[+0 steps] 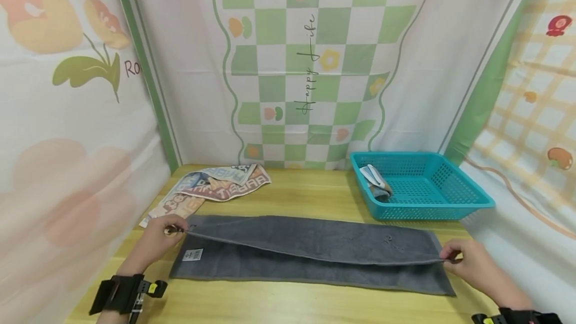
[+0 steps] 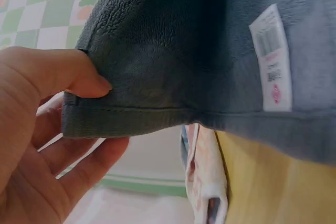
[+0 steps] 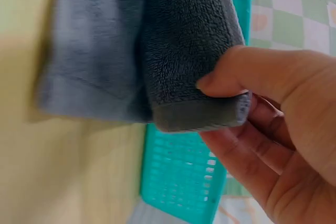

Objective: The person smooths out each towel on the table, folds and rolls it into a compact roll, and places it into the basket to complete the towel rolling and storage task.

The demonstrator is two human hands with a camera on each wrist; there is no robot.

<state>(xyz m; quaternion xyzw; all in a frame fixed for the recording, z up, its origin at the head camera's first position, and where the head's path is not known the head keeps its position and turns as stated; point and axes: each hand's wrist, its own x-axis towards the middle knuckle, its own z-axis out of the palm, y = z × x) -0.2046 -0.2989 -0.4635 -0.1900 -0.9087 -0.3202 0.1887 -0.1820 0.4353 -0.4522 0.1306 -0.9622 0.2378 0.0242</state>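
A dark grey towel (image 1: 315,271) lies lengthwise across the table, its upper layer lifted along one long edge. My left hand (image 1: 158,234) pinches the left corner of that raised edge between thumb and fingers; the left wrist view shows the corner in the grip of the hand (image 2: 58,108). At the other end my right hand (image 1: 465,259) pinches the right corner, seen close up in the right wrist view, where the thumb of the hand (image 3: 278,108) presses on the hem. A white label (image 1: 192,254) with a barcode sits on the lower layer at the left.
A patterned towel (image 1: 234,184) lies rumpled at the back left of the wooden table (image 1: 310,194). At the back right stands a teal plastic basket (image 1: 427,211) with a folded cloth (image 1: 377,184) inside. Printed curtains (image 1: 189,64) hang behind and at both sides.
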